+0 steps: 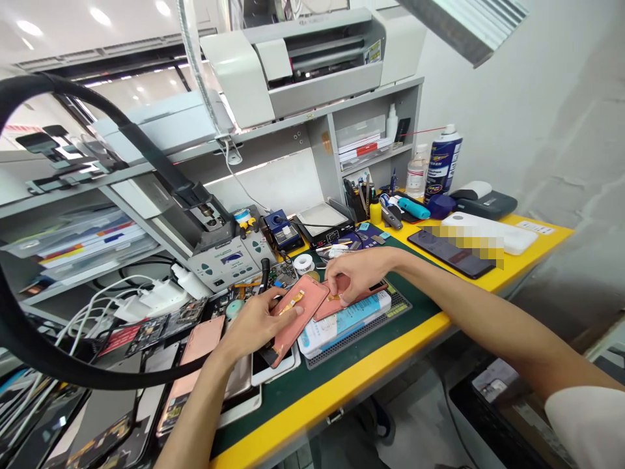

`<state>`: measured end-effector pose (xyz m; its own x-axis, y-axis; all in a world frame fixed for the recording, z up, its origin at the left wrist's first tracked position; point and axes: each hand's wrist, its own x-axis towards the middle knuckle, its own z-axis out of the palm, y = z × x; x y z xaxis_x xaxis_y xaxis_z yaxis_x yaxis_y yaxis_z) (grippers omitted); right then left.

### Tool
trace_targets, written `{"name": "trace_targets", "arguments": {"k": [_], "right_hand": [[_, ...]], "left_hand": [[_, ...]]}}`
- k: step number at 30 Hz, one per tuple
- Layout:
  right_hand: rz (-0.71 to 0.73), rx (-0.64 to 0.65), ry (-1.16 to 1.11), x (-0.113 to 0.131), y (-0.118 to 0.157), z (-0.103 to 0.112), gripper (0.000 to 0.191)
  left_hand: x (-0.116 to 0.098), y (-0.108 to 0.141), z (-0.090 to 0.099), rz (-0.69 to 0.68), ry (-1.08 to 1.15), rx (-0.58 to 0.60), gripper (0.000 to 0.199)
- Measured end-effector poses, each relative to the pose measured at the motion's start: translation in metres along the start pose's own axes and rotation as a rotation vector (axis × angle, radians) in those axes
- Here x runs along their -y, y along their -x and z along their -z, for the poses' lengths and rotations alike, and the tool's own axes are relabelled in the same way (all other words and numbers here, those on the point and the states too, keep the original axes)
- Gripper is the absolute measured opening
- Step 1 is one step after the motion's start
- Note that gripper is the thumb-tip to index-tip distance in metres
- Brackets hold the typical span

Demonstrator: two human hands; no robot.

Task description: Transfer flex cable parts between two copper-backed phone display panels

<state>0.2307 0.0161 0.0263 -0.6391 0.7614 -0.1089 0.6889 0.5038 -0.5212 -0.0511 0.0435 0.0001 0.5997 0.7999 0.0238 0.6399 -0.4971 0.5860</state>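
Note:
My left hand (251, 324) grips a flat pink phone screen panel (306, 305) by its edge, thumb on top. A gold flex cable (291, 301) lies across that panel, which is tilted above a white tablet-like device. Beside it, a second pink phone screen panel (326, 309) rests on a white and blue pack (364, 317), partly under my right hand (364, 270). The thumb and forefinger of that hand are pinched together at the second panel's small flex cable (335, 298). The far end of this panel is partly hidden by my wrist.
Phones and loose screens crowd the left, with another pink panel (202, 342) among them. A black hose (97, 107) loops across the left side. Behind stand a soldering station (229, 260), a solder spool (303, 263) and a hot plate (325, 225). A dark phone (449, 253) lies right.

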Motion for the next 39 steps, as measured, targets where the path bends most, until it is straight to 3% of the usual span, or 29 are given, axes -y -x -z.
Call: {"name": "trace_targets", "arguments": {"k": [7, 12, 16, 20, 25, 29, 36, 39], "right_hand": [[0.033, -0.006, -0.021, -0.003, -0.001, 0.0, 0.023], [-0.018, -0.013, 0.023, 0.001, 0.001, 0.002, 0.041], [-0.039, -0.046, 0.03, 0.002, 0.0, 0.002, 0.032], [-0.028, -0.071, 0.036, 0.001, -0.002, 0.0, 0.021], [-0.047, -0.064, 0.011, 0.005, -0.001, -0.002, 0.035], [-0.047, -0.044, -0.014, 0.009, -0.001, -0.003, 0.022], [-0.108, -0.067, 0.027, 0.013, 0.0, -0.003, 0.035], [-0.144, -0.036, 0.02, 0.013, 0.0, -0.001, 0.03]], "left_hand": [[-0.011, 0.0, -0.004, -0.005, -0.11, 0.0, 0.044], [-0.015, 0.0, -0.007, -0.006, -0.188, -0.041, 0.047], [-0.012, 0.0, -0.01, -0.016, -0.215, -0.095, 0.044], [-0.011, 0.0, -0.014, -0.028, -0.191, -0.142, 0.036], [-0.011, 0.001, -0.019, -0.047, -0.161, -0.165, 0.026], [-0.012, 0.001, -0.021, -0.066, -0.114, -0.18, 0.025], [-0.008, -0.001, -0.023, 0.061, 0.068, -0.143, 0.032], [-0.005, -0.001, -0.024, 0.071, 0.132, -0.121, 0.03]]}}
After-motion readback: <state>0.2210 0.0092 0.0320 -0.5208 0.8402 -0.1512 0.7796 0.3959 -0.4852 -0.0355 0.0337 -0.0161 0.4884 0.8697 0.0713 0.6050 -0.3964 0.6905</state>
